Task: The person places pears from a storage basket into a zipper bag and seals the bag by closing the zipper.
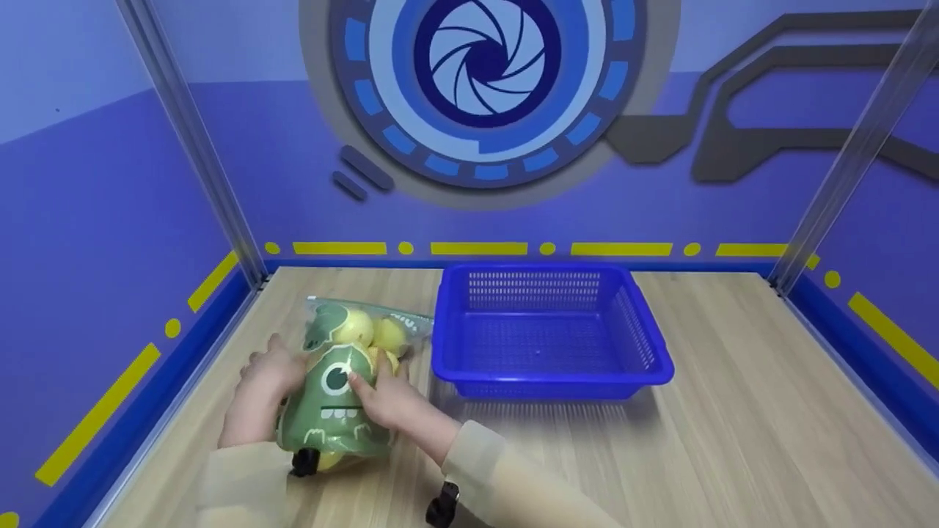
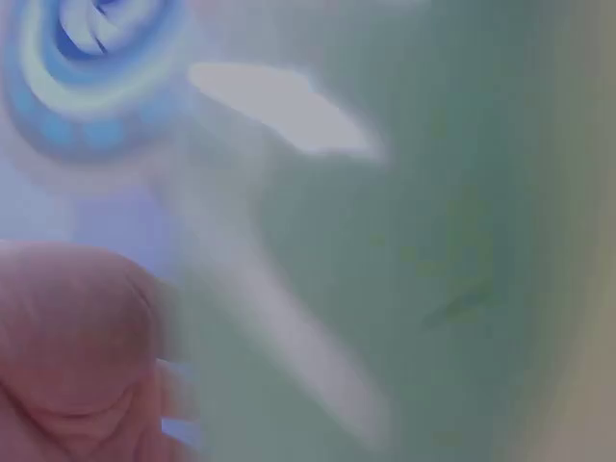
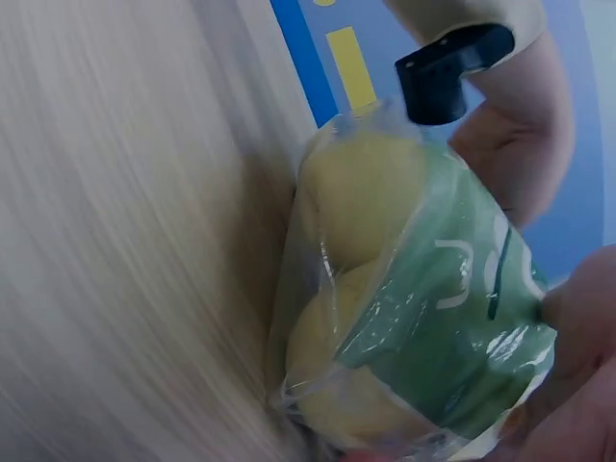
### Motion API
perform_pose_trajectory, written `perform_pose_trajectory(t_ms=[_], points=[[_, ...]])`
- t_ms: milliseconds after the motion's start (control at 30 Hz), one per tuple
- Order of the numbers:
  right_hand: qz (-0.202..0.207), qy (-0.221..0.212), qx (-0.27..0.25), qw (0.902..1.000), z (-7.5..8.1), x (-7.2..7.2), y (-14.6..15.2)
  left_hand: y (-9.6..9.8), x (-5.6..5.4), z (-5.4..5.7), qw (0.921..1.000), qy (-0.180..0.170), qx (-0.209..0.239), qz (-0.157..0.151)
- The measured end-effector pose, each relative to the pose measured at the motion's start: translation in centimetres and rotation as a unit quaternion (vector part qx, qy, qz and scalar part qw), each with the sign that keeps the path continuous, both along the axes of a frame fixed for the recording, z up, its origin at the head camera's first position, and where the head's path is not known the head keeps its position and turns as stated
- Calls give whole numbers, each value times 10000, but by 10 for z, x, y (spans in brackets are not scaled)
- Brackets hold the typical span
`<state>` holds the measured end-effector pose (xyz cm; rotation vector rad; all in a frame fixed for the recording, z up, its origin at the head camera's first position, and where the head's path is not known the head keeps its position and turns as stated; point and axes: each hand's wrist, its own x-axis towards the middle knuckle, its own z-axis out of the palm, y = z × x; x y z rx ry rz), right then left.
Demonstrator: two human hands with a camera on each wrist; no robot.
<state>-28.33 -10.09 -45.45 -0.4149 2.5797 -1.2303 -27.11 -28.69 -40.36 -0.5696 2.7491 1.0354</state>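
A clear zip bag (image 1: 339,407) with a green one-eyed monster print stands at the left of the table. Pale yellow round things (image 3: 361,192) show through its plastic, and their kind is unclear. My left hand (image 1: 268,378) holds the bag's left side, its fingers partly out of sight. From the right, my right hand (image 1: 392,396) grips the bag, thumb on the printed front and fingers along the side. The right wrist view shows that thumb (image 3: 582,313) pressing the green plastic. Blurred green plastic (image 2: 318,250) fills most of the left wrist view beside a finger.
An empty blue plastic basket (image 1: 554,378) with perforated walls stands right of the bag, close to its zip edge. The wooden table (image 1: 733,411) is enclosed by blue-purple panels (image 1: 242,176) at the back and sides. Metal posts (image 1: 191,139) rise at the rear corners.
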Motion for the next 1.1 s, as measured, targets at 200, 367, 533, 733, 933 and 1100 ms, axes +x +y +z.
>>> perform_pose_trajectory(t_ms=[200,367,533,733,933,1100], points=[[-20,270,-85,9996,-1,2,0,47,8,4,9957,335,-610,-607],[69,54,-274,9996,-16,2,-3,58,3,-18,9968,20,-691,-390],[-100,146,-463,9988,-27,-9,-9,47,-14,-32,9945,322,-765,-641],[-165,69,-611,9980,-27,-24,-13,39,-33,-32,9933,268,-830,-764],[-162,-66,-629,9979,-27,-18,0,43,-32,-36,9925,41,-940,-786],[554,-135,-503,9971,-12,4,23,41,-29,-25,9912,-198,-938,-918]])
